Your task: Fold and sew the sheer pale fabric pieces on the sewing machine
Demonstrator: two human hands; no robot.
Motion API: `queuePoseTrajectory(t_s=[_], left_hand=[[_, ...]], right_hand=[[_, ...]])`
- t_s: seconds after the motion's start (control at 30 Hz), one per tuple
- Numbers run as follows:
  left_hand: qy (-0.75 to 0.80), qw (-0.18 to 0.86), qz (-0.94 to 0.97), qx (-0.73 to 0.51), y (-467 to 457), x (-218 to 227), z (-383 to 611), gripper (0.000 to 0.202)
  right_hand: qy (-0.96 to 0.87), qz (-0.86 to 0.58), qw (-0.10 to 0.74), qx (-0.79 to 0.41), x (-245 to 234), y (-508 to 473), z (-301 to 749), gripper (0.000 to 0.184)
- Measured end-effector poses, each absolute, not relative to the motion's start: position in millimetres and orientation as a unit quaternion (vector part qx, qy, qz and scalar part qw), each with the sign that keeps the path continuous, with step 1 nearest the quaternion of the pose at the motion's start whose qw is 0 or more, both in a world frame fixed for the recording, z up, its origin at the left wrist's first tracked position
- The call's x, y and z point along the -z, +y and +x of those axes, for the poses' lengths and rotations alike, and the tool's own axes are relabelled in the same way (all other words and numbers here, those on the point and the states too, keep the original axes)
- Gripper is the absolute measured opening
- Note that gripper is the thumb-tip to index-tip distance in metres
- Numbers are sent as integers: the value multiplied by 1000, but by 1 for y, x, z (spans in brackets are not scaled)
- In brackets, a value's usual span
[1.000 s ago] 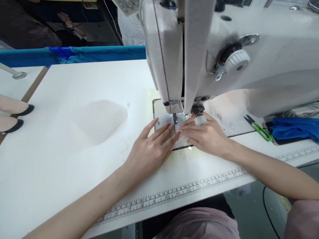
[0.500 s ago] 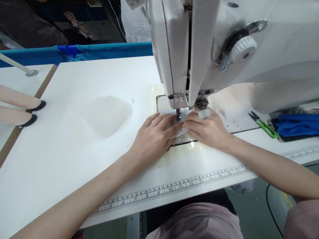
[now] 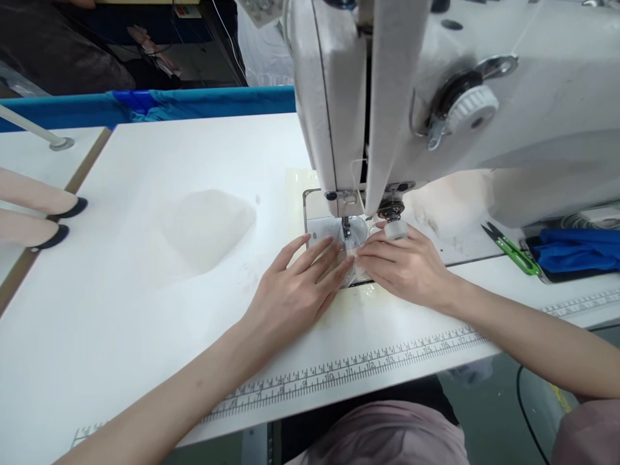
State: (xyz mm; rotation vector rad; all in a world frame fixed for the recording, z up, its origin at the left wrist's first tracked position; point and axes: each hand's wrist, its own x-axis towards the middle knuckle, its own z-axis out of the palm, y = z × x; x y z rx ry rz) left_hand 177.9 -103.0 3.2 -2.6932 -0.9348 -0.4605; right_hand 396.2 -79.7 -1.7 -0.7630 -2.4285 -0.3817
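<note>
A white sewing machine (image 3: 334, 97) stands over the table, its presser foot (image 3: 345, 226) above a shiny metal needle plate (image 3: 320, 226). Just in front of the foot lies a small piece of thin white fabric (image 3: 349, 279), mostly covered by fingers. My left hand (image 3: 303, 281) rests flat to the left of it, fingers spread, the tips pressing on the fabric and plate. From the right, my right hand (image 3: 404, 265) has its thumb and fingers pinched together at the fabric's edge, beside the white knob of the presser-foot area (image 3: 396, 229).
Green thread snips (image 3: 513, 250) and a blue cloth (image 3: 576, 248) on a dark tray lie at the right. A printed ruler strip (image 3: 339, 374) runs along the table's front edge. At the left, two pale padded bars with black ends (image 3: 53, 236) reach over the table.
Both hands have drawn slightly toward the front edge, bringing the fabric away from the presser foot. More of the needle plate now shows. My left fingers are spread wider.
</note>
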Motion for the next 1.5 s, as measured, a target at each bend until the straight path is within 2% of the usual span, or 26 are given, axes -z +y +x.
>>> queuePoseTrajectory(t_s=[0.37, 0.57, 0.87, 1.5], left_hand=[[-335, 90, -923, 164, -96, -3, 176, 36], [-350, 100, -916, 171, -87, -2, 176, 33], [-341, 138, -912, 183, -87, 0, 176, 32], [-344, 115, -912, 195, -79, 1, 174, 30]], right_hand=[[-915, -284, 267, 103, 5, -74, 397, 20], [-909, -293, 255, 152, 4, -68, 396, 20], [-910, -307, 240, 140, 7, -69, 397, 20], [-901, -312, 250, 171, 6, -69, 395, 20]])
